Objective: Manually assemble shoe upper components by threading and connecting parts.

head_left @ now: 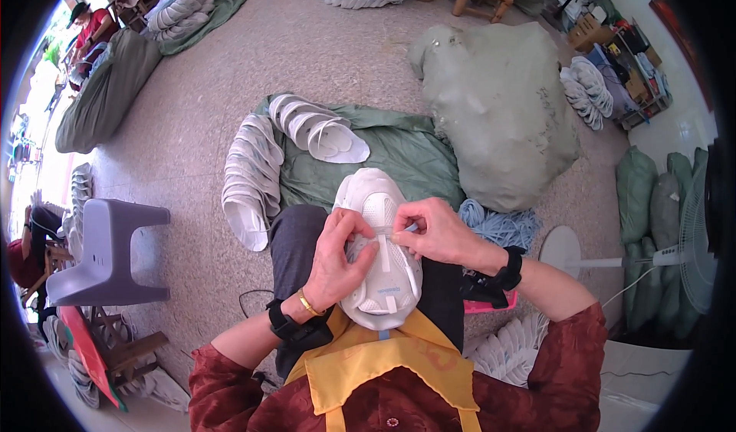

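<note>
A white shoe upper (387, 279) rests over my lap, its rounded toe pointing away from me and its tongue facing up. My left hand (330, 259) is closed at the left side of the lacing opening, thumb and fingers curled close together; what they pinch is hidden. On the opposite side, my right hand (437, 236) pinches a pale blue shoelace (413, 226), a short piece of which shows between thumb and fingers. Both hands are close together over the middle of the upper.
Stacked white uppers (253, 179) lie ahead on a green cloth (368, 144). A large pale sack (498, 110) stands beyond, with a bundle of blue laces (502, 225) before it. A purple plastic chair (111, 252) is left, a white fan (694, 240) right. Other people sit far left.
</note>
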`<action>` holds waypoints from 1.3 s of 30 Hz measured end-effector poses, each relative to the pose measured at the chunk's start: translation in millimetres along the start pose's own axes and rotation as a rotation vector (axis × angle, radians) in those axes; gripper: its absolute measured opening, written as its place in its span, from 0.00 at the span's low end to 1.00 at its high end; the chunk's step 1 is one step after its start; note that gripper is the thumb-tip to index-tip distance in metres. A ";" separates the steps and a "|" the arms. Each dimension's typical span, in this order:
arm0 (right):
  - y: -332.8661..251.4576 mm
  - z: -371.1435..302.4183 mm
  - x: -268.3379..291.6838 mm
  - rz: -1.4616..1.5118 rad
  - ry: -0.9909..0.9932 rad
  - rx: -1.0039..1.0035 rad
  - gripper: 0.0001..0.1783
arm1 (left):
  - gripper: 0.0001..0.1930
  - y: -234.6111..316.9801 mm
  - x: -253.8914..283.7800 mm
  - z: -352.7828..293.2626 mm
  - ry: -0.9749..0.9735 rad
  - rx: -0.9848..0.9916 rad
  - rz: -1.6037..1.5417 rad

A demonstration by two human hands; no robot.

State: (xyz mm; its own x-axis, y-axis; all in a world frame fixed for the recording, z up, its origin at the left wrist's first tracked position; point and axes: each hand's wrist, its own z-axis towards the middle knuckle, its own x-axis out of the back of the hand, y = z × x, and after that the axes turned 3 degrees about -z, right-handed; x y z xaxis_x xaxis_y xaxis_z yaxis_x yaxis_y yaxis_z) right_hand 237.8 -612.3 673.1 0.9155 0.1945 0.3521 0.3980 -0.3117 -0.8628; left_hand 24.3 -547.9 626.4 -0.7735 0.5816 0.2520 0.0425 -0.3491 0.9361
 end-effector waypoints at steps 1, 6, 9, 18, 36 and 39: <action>-0.2 -1.3 -0.4 -0.006 0.006 0.019 0.07 | 0.11 0.8 -1.1 -0.8 -0.001 -0.002 0.002; -1.4 -11.1 -5.4 -0.211 0.194 0.250 0.07 | 0.11 6.3 -6.7 -2.6 0.003 -0.002 -0.028; -3.1 -13.7 -4.8 -0.191 0.212 0.239 0.07 | 0.10 13.0 -7.6 -3.5 0.001 0.028 -0.015; -8.2 -32.6 -0.1 -0.417 0.236 0.460 0.06 | 0.11 13.8 -13.5 -7.7 0.006 0.003 -0.025; 5.3 -13.5 -6.2 -0.783 0.190 0.695 0.07 | 0.10 6.0 -7.5 -1.1 0.000 0.016 -0.058; -1.0 -10.0 -5.8 -0.717 0.187 0.654 0.06 | 0.10 4.2 -8.5 0.4 0.004 0.014 -0.063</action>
State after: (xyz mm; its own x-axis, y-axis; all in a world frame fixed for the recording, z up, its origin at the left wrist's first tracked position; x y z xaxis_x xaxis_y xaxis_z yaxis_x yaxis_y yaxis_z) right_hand 232.7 -622.4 675.5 0.4867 -0.0317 0.8730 0.8033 0.4089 -0.4330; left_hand 31.4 -554.0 628.2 -0.7773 0.5991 0.1920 0.0027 -0.3020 0.9533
